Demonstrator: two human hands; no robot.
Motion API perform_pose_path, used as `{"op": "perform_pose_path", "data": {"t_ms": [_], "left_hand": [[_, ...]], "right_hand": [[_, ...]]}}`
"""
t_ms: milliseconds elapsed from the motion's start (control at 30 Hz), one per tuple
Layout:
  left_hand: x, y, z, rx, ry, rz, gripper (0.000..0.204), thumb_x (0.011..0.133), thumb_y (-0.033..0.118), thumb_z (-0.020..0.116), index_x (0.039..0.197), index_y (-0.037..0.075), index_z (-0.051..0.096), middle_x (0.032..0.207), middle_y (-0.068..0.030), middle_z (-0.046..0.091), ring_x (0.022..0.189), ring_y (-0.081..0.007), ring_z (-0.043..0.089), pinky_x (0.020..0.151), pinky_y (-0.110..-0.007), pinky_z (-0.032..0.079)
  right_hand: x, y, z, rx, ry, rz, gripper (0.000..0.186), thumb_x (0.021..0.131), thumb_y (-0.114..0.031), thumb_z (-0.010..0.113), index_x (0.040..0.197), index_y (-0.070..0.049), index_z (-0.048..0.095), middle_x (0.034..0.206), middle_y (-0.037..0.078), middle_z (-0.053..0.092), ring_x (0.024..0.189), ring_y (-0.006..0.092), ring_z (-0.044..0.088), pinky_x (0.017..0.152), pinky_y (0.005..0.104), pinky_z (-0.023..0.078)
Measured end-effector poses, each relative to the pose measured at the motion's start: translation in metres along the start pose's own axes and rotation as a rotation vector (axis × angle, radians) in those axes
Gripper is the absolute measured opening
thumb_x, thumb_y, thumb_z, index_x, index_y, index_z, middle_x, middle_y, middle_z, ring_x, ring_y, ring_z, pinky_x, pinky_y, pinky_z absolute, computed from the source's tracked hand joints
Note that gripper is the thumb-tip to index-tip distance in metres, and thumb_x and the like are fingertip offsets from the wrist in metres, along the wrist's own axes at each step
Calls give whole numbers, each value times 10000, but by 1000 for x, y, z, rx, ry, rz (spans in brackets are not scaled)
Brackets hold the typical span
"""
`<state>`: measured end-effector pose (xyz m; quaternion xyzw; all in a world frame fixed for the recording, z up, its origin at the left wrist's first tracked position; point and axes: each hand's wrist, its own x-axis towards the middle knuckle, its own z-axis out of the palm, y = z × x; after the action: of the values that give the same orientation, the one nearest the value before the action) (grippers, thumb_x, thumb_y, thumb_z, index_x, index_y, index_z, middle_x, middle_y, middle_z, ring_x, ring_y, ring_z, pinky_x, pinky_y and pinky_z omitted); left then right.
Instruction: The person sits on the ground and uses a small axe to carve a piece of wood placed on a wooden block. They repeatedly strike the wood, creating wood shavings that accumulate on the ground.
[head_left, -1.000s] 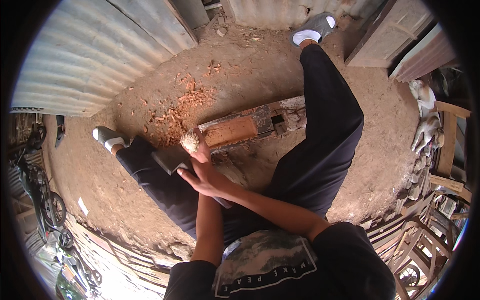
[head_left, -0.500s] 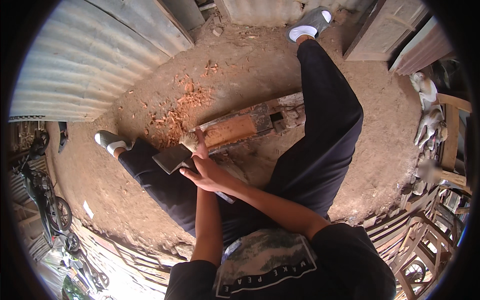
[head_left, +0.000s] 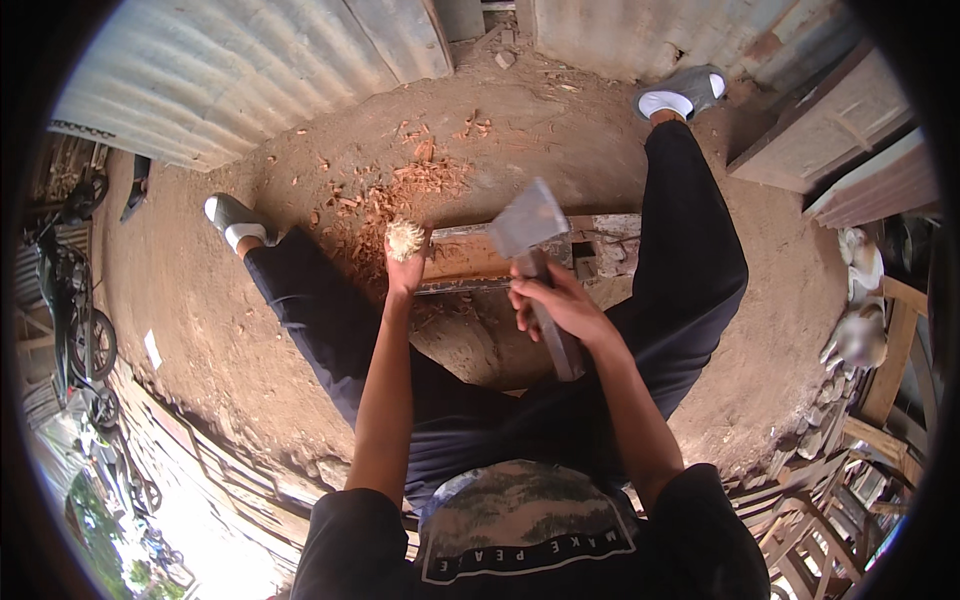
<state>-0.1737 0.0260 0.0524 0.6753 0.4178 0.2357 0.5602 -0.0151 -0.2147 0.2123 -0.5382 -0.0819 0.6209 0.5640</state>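
Observation:
My right hand (head_left: pixel 568 302) is closed around the wooden handle of a hatchet (head_left: pixel 532 217), its broad grey blade up and a little blurred. The handle's lower end points back toward my lap. Over to the left, my left hand (head_left: pixel 404 275) is wrapped round a piece of wood with a pale, frayed end (head_left: pixel 405 239); the rest of that piece is hidden by my hand. Between my legs lies a long, low wooden block (head_left: pixel 462 258), weathered, with a reddish worn surface and a square dark hole toward its right end. My left hand is at the block's left end.
Reddish wood chips (head_left: pixel 425 178) are scattered on the dirt floor (head_left: pixel 250 330) beyond the block. Corrugated metal sheets (head_left: pixel 270 75) stand at the far left. Wooden boards (head_left: pixel 820 125) lean at the far right, near a dog (head_left: pixel 858 335). Motorcycles (head_left: pixel 85 330) stand at left.
My right hand has moved right with the hatchet, away from my left hand, and the blade now points up over the block. My left hand keeps its hold, frayed end now upward.

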Motion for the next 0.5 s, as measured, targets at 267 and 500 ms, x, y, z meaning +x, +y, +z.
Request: {"op": "perform_pose_path", "data": {"t_ms": [267, 500], "left_hand": [[-22, 16, 20, -141, 218, 78, 345, 978, 264, 741, 1131, -30, 645, 1075, -89, 702, 965, -180, 629, 892, -350, 502], [-32, 12, 23, -140, 219, 83, 263, 987, 209, 728, 1095, -17, 647, 1027, -58, 700, 924, -152, 610, 850, -326, 496]], "right_hand": [[-12, 27, -53, -23, 316, 9, 173, 985, -157, 608, 1105, -64, 523, 757, 31, 555, 486, 148, 559, 442, 331, 467], [-13, 18, -27, -226, 293, -5, 215, 973, -109, 583, 1159, -26, 516, 742, 48, 545, 507, 147, 567, 446, 319, 464]]}}
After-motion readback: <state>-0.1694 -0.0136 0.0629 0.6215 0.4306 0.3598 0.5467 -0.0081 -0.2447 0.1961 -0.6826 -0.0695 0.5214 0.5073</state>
